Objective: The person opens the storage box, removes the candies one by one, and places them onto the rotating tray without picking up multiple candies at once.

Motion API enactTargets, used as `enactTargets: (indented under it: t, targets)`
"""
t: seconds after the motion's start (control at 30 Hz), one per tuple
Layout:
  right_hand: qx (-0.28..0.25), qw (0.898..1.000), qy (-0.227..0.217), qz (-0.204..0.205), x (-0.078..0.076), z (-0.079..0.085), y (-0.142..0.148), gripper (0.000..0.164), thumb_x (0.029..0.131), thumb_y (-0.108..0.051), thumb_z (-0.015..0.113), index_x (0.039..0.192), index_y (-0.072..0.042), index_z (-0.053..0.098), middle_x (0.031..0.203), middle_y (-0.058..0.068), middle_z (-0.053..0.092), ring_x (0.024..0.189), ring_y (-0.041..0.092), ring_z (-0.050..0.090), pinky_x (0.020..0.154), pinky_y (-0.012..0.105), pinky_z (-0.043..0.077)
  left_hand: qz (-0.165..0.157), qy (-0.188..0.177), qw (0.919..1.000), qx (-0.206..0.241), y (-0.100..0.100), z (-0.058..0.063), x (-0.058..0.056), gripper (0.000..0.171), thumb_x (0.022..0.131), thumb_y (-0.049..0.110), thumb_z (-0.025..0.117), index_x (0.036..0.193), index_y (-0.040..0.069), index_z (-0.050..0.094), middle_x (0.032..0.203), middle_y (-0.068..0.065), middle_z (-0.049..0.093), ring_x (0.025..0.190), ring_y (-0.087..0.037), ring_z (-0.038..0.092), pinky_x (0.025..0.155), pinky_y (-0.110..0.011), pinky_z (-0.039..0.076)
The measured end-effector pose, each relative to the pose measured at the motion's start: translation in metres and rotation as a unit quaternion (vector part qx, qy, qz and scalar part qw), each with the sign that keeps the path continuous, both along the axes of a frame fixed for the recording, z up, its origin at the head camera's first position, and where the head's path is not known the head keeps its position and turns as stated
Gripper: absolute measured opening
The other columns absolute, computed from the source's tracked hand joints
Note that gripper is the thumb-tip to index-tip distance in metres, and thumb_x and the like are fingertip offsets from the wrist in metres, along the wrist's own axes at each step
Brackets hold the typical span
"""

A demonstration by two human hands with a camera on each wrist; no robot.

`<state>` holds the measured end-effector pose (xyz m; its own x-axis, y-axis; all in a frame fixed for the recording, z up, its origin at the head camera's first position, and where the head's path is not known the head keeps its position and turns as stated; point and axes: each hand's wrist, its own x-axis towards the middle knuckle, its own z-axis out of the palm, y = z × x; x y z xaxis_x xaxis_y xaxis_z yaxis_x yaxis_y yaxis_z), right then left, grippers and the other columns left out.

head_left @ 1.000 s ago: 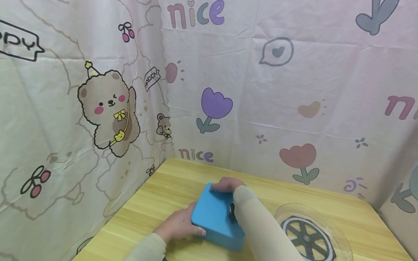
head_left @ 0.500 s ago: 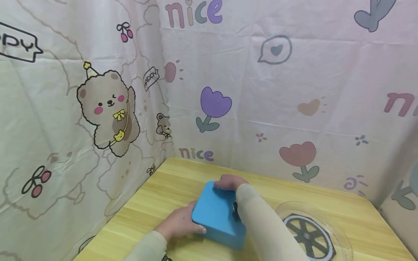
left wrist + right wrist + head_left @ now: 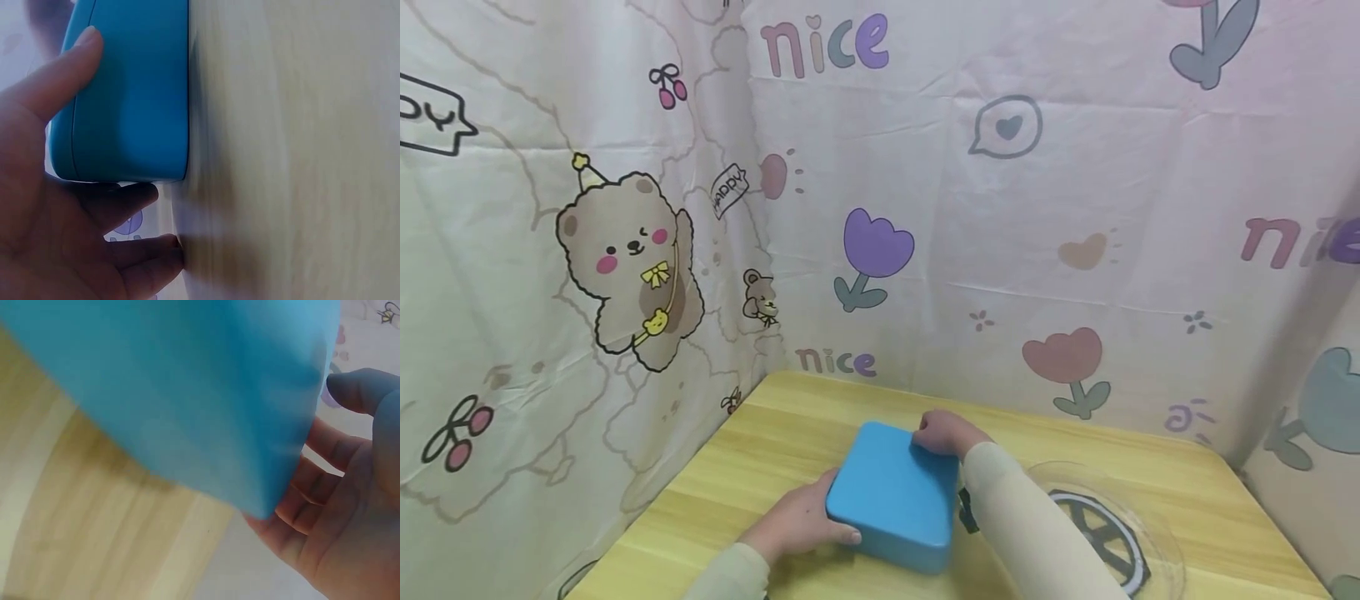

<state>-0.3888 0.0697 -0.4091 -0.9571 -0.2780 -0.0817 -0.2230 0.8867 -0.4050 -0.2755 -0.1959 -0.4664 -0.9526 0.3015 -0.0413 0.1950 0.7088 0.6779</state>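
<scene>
A blue box (image 3: pixel 895 483) with rounded corners lies on the wooden table, its smooth broad face up. In the left wrist view a thin seam runs along the side of the box (image 3: pixel 128 94). My left hand (image 3: pixel 801 517) grips the near left corner, thumb (image 3: pixel 84 56) across the front side and fingers round the left end. At the far right corner is my right hand (image 3: pixel 951 433). Its curled fingers (image 3: pixel 306 494) lie behind the box's edge, and the thumb tip (image 3: pixel 340 387) comes right at the upper edge.
To the right, partly behind the right sleeve (image 3: pixel 1026 517), lies a clear round plate (image 3: pixel 1163 533) with a dark spoked wheel shape (image 3: pixel 1137 546) in it. Printed curtains (image 3: pixel 955 208) hang close along the table's (image 3: pixel 827 400) back and left edges.
My right hand has slid rightward along the box's far edge, its thumb coming off the top face. The left hand keeps its grip. The head view has turned slightly right.
</scene>
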Motion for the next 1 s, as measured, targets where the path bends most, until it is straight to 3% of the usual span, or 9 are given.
enactTargets:
  t: [0.23,0.57,0.8,1.0]
  targets:
    - [-0.02,0.999,0.018,-0.027,0.008,-0.006,0.021,0.028,0.095,-0.029,0.061,0.106,-0.004,0.069,0.092,0.005,0.065,0.084,0.022,0.059,0.079,0.044,0.053,-0.009,0.025,0.9996,0.003,-0.001,0.0,0.003,0.115,0.069,0.058,0.087,0.155,0.003,0.034,0.137,-0.02,0.059,0.12,-0.043,0.058,0.098,-0.068,0.042]
    - [-0.098,0.993,-0.025,-0.066,0.012,-0.014,0.034,0.033,0.097,-0.031,0.06,0.104,0.0,0.067,0.088,0.008,0.061,0.076,0.024,0.059,0.069,0.043,0.055,-0.012,0.025,0.9995,0.011,0.002,-0.002,0.001,0.114,0.068,0.057,0.087,0.154,0.004,0.035,0.137,-0.018,0.06,0.119,-0.042,0.059,0.096,-0.067,0.043]
    - [-0.104,0.989,-0.047,-0.094,0.009,-0.021,0.03,0.034,0.101,-0.033,0.052,0.093,-0.003,0.065,0.08,0.01,0.059,0.073,0.026,0.06,0.07,0.042,0.053,-0.012,0.029,0.9994,0.016,0.003,-0.003,0.003,0.114,0.068,0.056,0.088,0.152,0.001,0.036,0.135,-0.02,0.06,0.118,-0.042,0.059,0.096,-0.067,0.043]
    - [-0.119,0.988,-0.049,-0.087,0.006,-0.022,0.031,0.038,0.103,-0.032,0.049,0.106,0.002,0.065,0.084,0.011,0.058,0.077,0.026,0.058,0.072,0.042,0.052,-0.006,0.029,0.9995,0.014,0.005,-0.001,0.004,0.115,0.068,0.057,0.088,0.154,0.001,0.034,0.136,-0.02,0.06,0.119,-0.042,0.059,0.097,-0.067,0.043]
